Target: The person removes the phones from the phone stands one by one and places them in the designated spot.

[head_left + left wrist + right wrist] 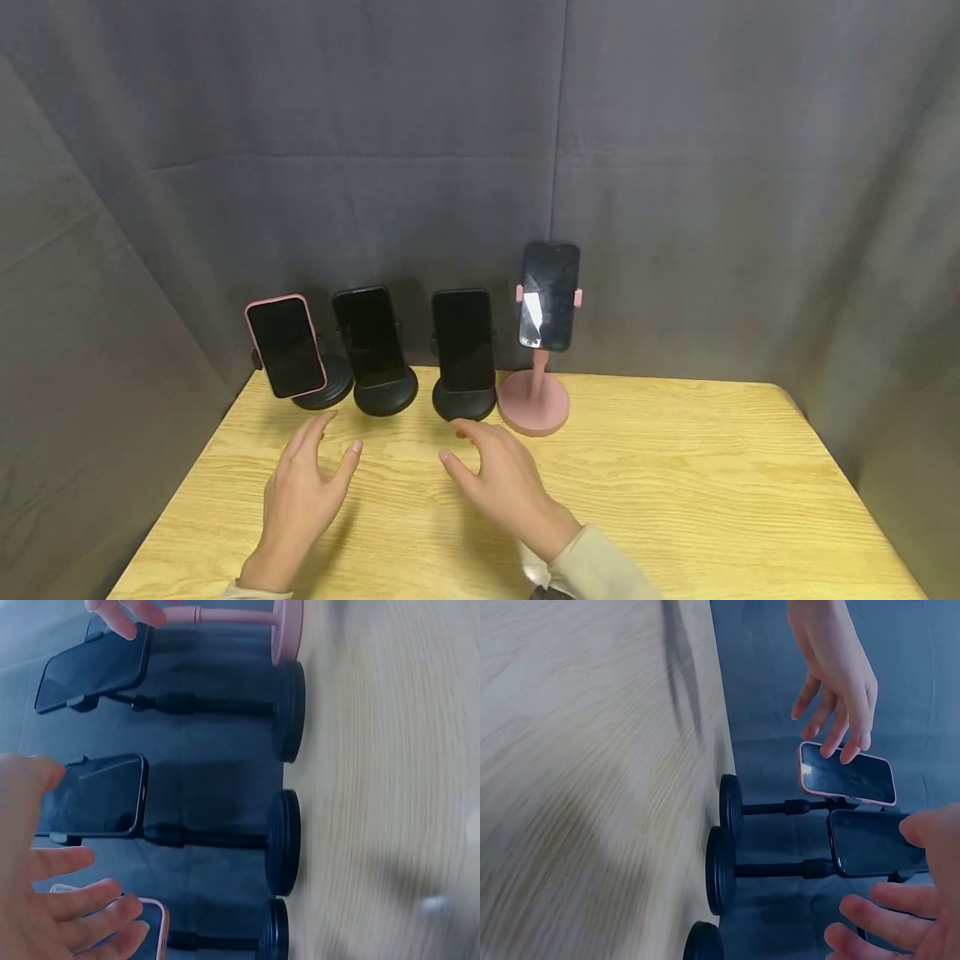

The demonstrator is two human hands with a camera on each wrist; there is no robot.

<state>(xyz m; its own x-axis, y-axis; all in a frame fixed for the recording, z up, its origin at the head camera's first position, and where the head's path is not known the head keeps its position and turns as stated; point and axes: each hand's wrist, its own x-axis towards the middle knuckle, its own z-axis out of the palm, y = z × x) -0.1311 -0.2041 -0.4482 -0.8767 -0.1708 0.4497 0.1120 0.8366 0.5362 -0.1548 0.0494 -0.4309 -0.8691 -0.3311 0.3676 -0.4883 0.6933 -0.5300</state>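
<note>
Four phones face me, each held on a stand. Furthest left is a pink-rimmed phone (285,346), tilted on a black stand. Beside it are two black phones, one (369,336) leaning slightly and the other (463,340) nearly upright, both on black stands. A taller pink stand (534,407) clamps the fourth phone (550,292) by its sides. My left hand (300,496) hovers in front of the left stands, fingers spread and relaxed, holding nothing. Thumb and fingers apart, my right hand (502,483) is also bare, in front of the third phone and the pink stand.
The stands line the back edge of a light wooden table (697,483). Behind it hangs a grey curtain (675,183), which also closes off both sides. In the left wrist view, black round bases (283,840) sit at the table's edge.
</note>
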